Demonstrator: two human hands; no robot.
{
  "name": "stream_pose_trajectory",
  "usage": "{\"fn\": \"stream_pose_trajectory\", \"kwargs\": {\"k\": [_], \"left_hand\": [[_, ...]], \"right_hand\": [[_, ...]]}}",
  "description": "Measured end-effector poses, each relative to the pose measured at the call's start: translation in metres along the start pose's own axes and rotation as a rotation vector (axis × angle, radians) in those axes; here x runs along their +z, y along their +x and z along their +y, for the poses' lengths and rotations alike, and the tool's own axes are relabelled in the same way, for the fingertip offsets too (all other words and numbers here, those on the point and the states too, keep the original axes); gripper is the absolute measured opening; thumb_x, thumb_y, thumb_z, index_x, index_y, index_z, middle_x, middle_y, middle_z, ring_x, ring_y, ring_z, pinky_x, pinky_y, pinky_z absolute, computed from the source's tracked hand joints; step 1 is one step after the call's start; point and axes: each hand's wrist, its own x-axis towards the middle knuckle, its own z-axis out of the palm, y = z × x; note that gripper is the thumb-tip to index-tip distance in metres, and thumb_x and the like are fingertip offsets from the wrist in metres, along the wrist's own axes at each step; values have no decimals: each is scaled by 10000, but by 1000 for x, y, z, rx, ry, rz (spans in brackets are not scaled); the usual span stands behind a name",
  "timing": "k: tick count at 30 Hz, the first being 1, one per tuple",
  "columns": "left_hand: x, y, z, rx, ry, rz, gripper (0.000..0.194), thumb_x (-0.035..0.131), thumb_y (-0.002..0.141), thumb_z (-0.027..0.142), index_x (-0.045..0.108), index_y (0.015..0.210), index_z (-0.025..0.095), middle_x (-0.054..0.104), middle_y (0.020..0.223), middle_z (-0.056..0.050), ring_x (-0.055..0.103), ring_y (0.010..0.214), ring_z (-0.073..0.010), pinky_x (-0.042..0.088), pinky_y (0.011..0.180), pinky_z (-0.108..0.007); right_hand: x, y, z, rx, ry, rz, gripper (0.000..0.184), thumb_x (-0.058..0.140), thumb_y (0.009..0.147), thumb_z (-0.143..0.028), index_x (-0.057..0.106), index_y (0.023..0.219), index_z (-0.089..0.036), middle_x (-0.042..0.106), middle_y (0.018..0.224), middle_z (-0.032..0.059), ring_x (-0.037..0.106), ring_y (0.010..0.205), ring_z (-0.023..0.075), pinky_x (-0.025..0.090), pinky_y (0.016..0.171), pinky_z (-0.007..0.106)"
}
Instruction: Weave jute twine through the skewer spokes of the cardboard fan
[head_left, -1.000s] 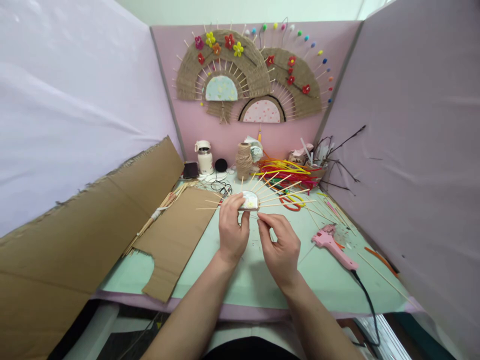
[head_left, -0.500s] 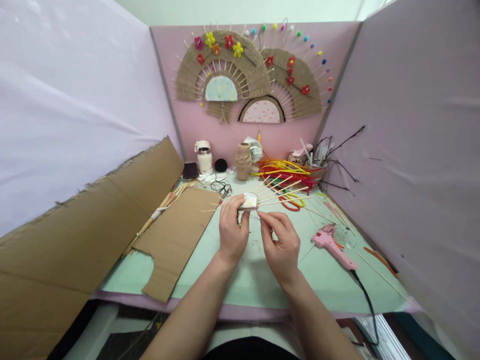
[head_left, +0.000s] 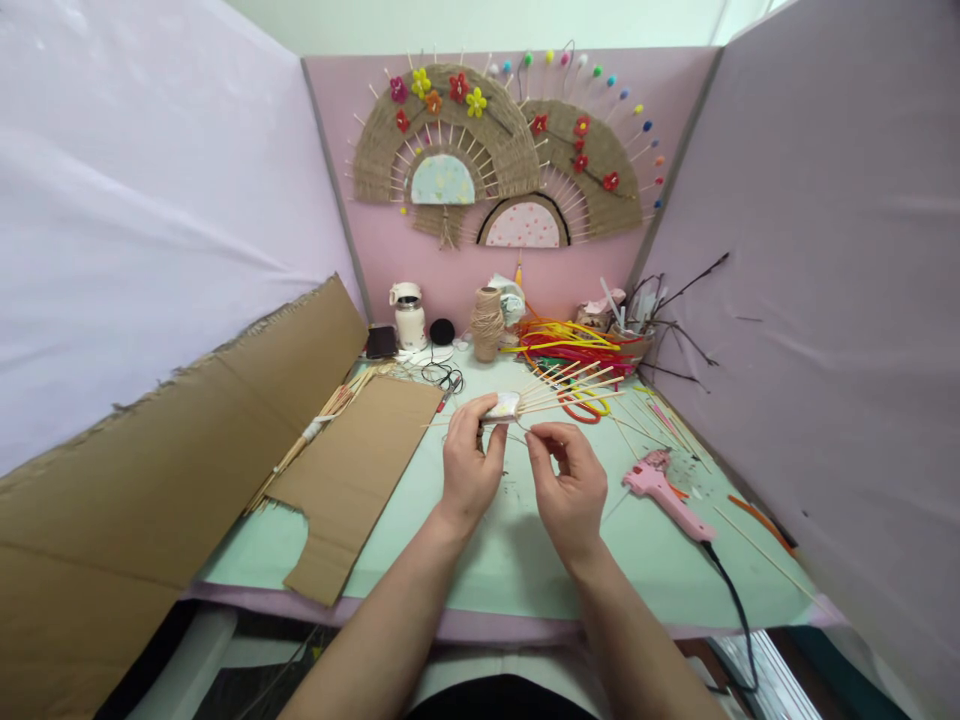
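Note:
My left hand is closed around a small fan base covered in pale patterned cloth, thumb below and fingers over it. Thin wooden sticks fan out from the base to the right, and a few tips poke out left of the hand. Just right of the base, my right hand pinches a thin strand of twine between thumb and forefinger. The strand runs back to the lower edge of the base. Its far end is hidden by the hands.
A pink glue gun lies right, its cord over the table edge. Flat cardboard and bundled sticks lie left. Behind are a twine spool, a white flask, pipe cleaners and orange-handled scissors. Two decorated fans hang behind.
The fan base has tilted to a flatter angle and shifted slightly right and down with my left hand. My right hand has moved slightly right, away from the base, drawing the twine out.

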Motion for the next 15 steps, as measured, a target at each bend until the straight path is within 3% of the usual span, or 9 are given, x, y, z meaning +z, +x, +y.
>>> {"fn": "stream_pose_trajectory", "kwargs": {"k": [10,15], "left_hand": [[3,-2,3,-35,-74,-52,276,610,868,233,619,1142,215,675,1156,-93,624,1091,-219,507,930,-367],[3,-2,7,-18,-96,-99,388,647,781,176,604,1165,214,661,1178,-93,610,1115,-230,506,943,-374]], "right_hand": [[2,5,2,224,145,49,77,645,868,-268,650,865,-191,643,821,21,609,739,149,509,682,292],[3,6,3,313,203,64,108,672,836,-285,639,842,-182,638,791,16,604,705,143,503,659,284]]}}
